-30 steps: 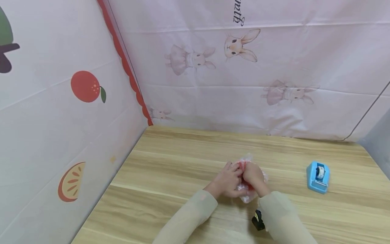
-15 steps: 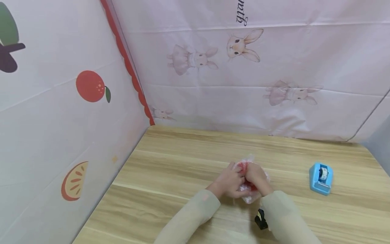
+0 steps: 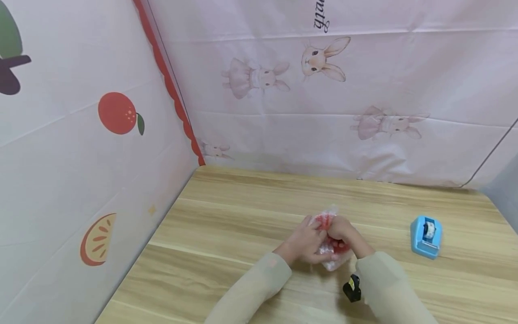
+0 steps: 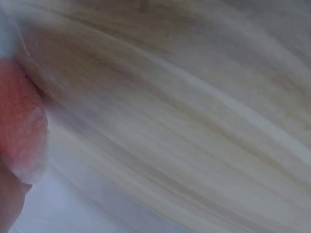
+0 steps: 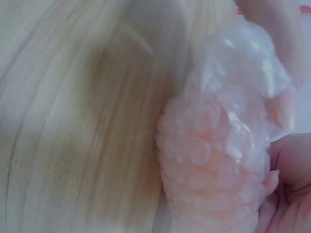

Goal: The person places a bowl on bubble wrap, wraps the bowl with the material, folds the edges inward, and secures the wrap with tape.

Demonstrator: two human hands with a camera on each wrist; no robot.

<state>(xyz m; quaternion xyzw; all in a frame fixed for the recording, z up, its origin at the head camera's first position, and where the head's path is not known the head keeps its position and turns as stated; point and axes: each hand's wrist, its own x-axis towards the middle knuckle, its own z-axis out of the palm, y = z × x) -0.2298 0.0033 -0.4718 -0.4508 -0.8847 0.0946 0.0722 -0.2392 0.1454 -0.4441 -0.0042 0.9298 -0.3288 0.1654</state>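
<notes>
Over the table, a red object in clear bubble wrap (image 3: pixel 328 261) sits between the two hands. My left hand (image 3: pixel 304 241) holds it from the left, fingers along its far side and thumb along the near side. My right hand (image 3: pixel 341 228) has its fingers curled at the upper right of the bundle, pinching the wrap. In the right wrist view the bubble wrap (image 5: pixel 216 150) bulges over a pinkish-red body, with curled fingers beside it. At the left edge of the left wrist view, part of the wrapped red object (image 4: pixel 22 124) shows. Its kind is hidden by wrap and hands.
On the right of the wooden table (image 3: pixel 226 216) stands a blue tape dispenser (image 3: pixel 426 237) with a roll in it. A small black object with a yellow patch (image 3: pixel 352 289) lies next to the right sleeve (image 3: pixel 388 283). Printed cloth walls (image 3: pixel 259 135) border the table.
My right hand and forearm have shifted slightly right, uncovering more red in the middle of the bundle. My left hand keeps its hold. The whole head view has shifted a little.
</notes>
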